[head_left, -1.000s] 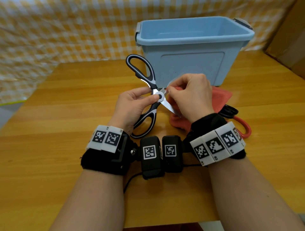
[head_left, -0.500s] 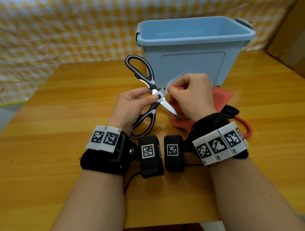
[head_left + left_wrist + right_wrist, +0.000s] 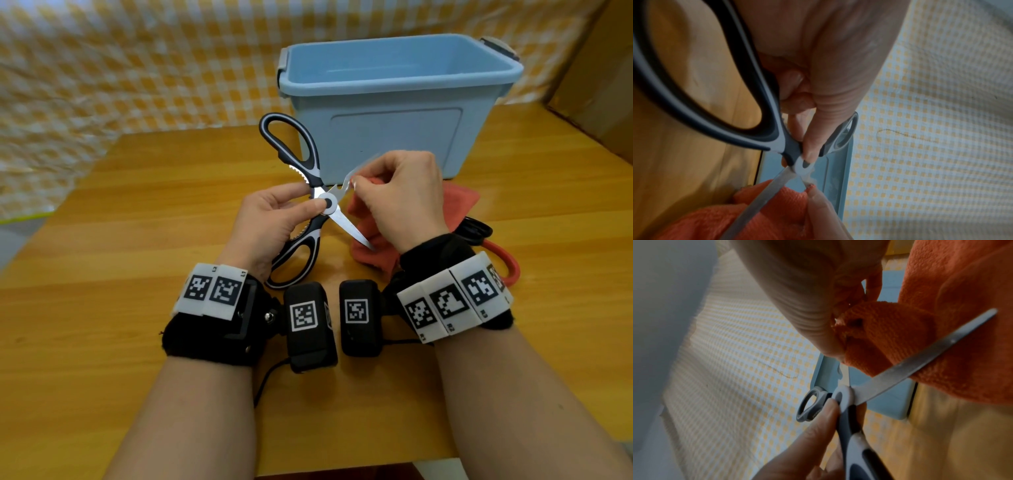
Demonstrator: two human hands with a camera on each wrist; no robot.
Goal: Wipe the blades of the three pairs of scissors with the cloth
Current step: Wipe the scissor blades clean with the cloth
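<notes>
Large black-and-white scissors are spread wide above the wooden table. My left hand pinches them at the pivot, thumb on the round hub. My right hand holds the orange cloth bunched in its fingers and pinches it round the upper blade close to the pivot. The lower blade points free across the cloth. Two more pairs of scissors lie behind my right wrist, one with black handles, one with a red handle; their blades are hidden.
A light blue plastic bin stands just behind the hands, open at the top. A yellow checked cloth hangs behind the table. A cardboard box sits at the far right.
The right hand has slid with the cloth a little along the upper blade, showing more of it. The left hand keeps its hold at the pivot and the scissors stay spread.
</notes>
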